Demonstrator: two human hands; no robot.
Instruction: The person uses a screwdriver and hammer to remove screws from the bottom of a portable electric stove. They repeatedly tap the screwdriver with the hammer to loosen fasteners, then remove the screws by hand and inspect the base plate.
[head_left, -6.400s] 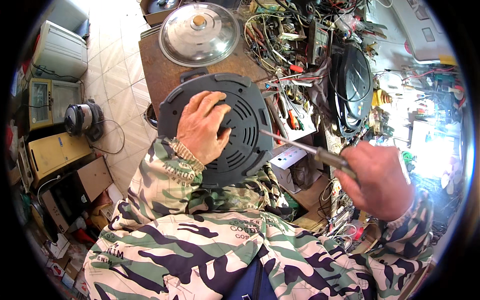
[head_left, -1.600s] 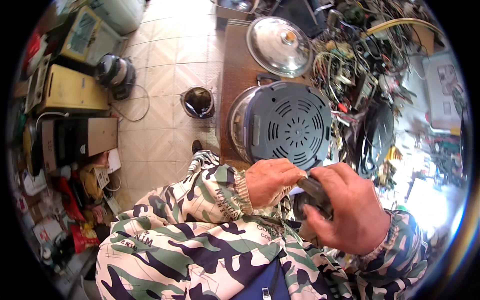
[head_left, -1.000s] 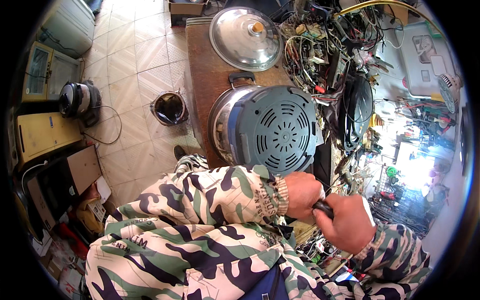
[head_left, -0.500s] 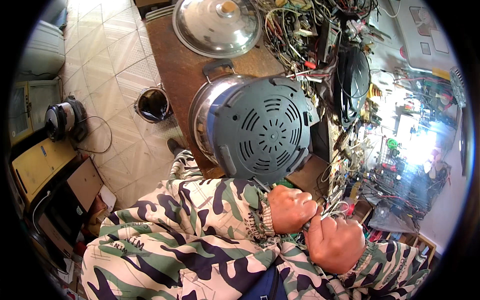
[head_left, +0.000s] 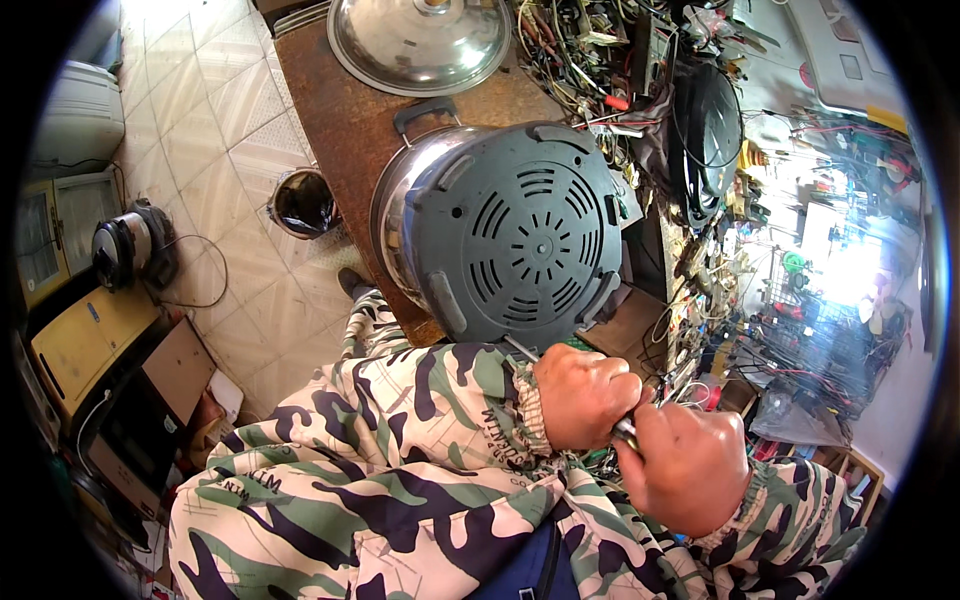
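My left hand (head_left: 587,400) is closed in a fist around a thin metal rod (head_left: 521,349), whose end pokes out toward the pot. My right hand (head_left: 688,468) is closed beside it, thumb and fingers pressed on a shiny metal piece (head_left: 626,431) between the two fists. Whether rod and piece are one tool is hidden by the fingers. Just beyond my hands a steel electric pot (head_left: 402,205) lies on its side, its dark grey vented base (head_left: 543,248) facing me. A black handle (head_left: 425,112) stands out from the pot's far side.
A domed steel lid (head_left: 418,45) lies at the far end of the brown worktable (head_left: 320,100). Tangled wires and parts (head_left: 590,60) crowd the right side, with a black round-edged object (head_left: 705,145) among them. A bin (head_left: 304,203) and a cooker (head_left: 130,243) stand on the floor at left.
Both fists have shifted slightly up and right, the right one more so. More of the shiny metal piece shows between them. The whole view has moved a little; the pot still lies on its side.
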